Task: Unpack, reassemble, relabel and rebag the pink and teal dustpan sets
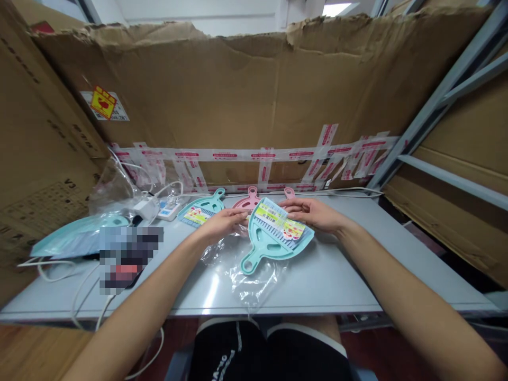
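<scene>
I've got a mint dustpan [265, 247] lying flat on the grey table [333, 280], its handle pointing toward me and a printed label across its top. The fingers [291, 207] of the right hand [311, 213] lie on the label's upper corner, while the left hand [224, 225] sits at the dustpan's upper edge. A clear plastic bag [254, 283] is bunched beneath the left hand and the dustpan. Just beyond are a pink dustpan [248, 203] and a second mint dustpan [200, 211], also labelled.
</scene>
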### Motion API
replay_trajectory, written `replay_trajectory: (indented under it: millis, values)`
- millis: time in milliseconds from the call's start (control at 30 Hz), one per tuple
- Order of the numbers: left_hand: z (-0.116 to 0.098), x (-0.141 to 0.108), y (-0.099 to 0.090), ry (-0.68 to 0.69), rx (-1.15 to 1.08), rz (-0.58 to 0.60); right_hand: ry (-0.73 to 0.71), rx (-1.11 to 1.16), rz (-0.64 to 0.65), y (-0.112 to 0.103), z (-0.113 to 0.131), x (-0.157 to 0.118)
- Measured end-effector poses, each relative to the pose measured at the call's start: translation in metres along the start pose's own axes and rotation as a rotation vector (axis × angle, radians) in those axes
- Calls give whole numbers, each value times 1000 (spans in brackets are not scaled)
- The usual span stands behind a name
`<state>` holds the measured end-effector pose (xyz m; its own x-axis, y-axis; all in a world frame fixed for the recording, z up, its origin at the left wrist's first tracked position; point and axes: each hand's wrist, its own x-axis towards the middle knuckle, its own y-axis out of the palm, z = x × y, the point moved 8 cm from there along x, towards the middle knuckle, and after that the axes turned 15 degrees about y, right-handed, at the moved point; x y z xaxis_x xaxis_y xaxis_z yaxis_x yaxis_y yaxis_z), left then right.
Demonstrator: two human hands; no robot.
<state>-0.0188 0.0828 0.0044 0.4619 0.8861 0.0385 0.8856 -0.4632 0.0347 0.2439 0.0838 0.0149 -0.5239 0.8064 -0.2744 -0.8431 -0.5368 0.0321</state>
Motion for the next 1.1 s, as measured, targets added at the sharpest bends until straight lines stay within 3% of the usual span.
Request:
replay_trajectory:
  millis: [133,267,400,533,767,967,1100]
  values:
    - [4,3,6,20,-5,13,-12,-56,23,15,-1,2]
    - [4,3,3,-32,-120,-13,8,42,53,25,-6,6]
    - [-12,1,1,-41,-519,70,-8,223,6,18,-6,8]
    - [-23,0,-21,21,-717,-40,-50,401,-72,0,-4,10]
    - [-27,-4,-18,36,-673,-66,-168,506,-278,-34,-5,13]
    - [-18,1,-19,62,-526,-219,-129,472,-287,-27,-9,13]
    - [-13,2,-17,69,-467,-230,-92,463,-274,-16,-10,14]
